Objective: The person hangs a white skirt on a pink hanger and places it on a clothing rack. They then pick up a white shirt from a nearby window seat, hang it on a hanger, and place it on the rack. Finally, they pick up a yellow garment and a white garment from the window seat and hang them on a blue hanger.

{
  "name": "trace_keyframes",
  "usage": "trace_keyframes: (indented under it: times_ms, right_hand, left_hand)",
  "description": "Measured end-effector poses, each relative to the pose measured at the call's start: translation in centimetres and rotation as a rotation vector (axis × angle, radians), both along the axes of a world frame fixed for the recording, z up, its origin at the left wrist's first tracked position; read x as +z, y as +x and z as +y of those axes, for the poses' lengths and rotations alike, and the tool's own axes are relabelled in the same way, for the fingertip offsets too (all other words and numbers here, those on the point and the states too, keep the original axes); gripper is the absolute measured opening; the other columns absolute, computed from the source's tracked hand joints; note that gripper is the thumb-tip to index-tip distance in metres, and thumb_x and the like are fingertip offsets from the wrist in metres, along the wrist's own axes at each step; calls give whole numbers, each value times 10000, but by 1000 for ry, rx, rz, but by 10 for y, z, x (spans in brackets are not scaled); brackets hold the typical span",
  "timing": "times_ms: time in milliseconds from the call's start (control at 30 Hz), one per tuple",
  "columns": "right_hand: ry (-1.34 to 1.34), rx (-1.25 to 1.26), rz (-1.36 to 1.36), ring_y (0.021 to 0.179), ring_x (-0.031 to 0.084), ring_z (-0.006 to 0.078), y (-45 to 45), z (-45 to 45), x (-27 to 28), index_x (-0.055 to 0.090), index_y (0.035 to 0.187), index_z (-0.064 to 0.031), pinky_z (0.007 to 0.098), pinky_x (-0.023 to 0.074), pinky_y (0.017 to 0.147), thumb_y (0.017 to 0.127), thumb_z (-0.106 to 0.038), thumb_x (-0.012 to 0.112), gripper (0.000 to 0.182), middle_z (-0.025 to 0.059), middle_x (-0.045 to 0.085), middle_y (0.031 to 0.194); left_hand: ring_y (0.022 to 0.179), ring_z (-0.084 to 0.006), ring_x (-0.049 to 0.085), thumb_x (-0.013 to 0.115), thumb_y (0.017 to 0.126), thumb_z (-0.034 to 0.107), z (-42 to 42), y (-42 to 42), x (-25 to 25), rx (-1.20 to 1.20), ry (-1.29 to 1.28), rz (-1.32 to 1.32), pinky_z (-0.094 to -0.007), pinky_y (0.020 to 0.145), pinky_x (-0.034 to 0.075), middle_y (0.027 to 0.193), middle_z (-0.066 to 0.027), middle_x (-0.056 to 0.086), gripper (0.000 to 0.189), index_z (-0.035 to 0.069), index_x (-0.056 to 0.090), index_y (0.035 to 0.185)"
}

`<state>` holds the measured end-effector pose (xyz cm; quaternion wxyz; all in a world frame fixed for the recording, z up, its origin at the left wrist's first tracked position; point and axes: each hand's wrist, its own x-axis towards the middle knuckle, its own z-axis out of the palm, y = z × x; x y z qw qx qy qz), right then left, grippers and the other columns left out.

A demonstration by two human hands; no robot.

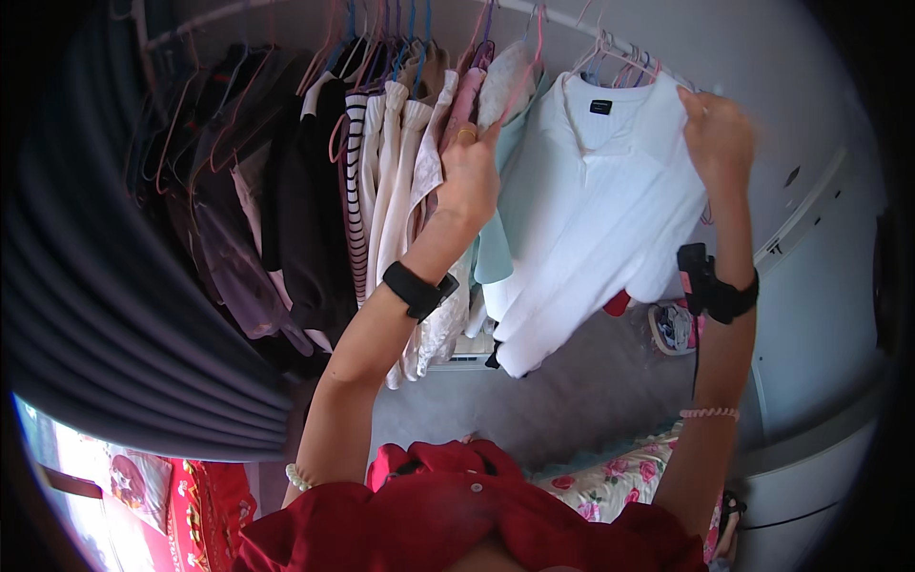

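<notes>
A long-sleeved white collared shirt [593, 193] with a dark neck label hangs from the clothes rail [572, 25], its front facing me. My right hand [718, 139] pinches the shirt's shoulder at the right end. To the left, my left hand [468, 175] is raised among the garments with its fingers curled. Its thumb side meets the lower part of a pink hanger [529, 79], but what lies inside the fingers is hidden. A fluffy white garment [506, 75] and a mint-green garment [493, 247] hang between that hand and the shirt.
Cream, striped and dark clothes [304, 171] crowd the rail's left part. A grey curtain [143, 286] sweeps down the left side. Below right are a basket of clothes [673, 329] and a floral-covered surface [615, 479]. A white panel [815, 300] stands at the right.
</notes>
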<state>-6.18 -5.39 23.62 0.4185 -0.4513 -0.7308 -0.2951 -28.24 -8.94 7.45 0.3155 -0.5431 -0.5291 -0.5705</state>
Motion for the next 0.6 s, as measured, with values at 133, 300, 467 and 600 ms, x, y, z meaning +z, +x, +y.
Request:
trace_keyframes:
  times_ms: [133,300,467,600]
  right_hand:
    - [1,-4,93,770,587,423,-33,8,-9,666,786,-40,471,462,714,849,-283,516,293,213,625,794]
    - [110,18,141,731,588,403,-34,24,-19,662,790,-54,462,462,653,868,-326,493,330,205,616,758]
    - [46,45,146,734,603,418,-38,30,-16,669,800,-37,461,478,663,855,-275,498,298,216,627,750]
    - [19,38,171,692,611,409,-59,33,-44,660,770,-33,473,474,642,871,-272,483,313,229,617,706]
  left_hand:
    - [1214,-310,400,486,682,-152,-4,-6,2,75,12,83,-347,950,396,1400,-89,328,431,36,638,1038]
    - [1188,-329,412,478,681,-152,-1,-6,0,71,-1,70,-351,955,384,1402,-101,321,494,74,614,1099]
    - [967,-333,533,479,664,-151,-1,3,-5,19,-147,26,-366,814,460,1408,-164,275,588,121,568,1179]
    - [945,-340,537,483,626,-163,10,1,-10,58,-120,92,-368,777,471,1404,-202,259,619,116,572,1171]
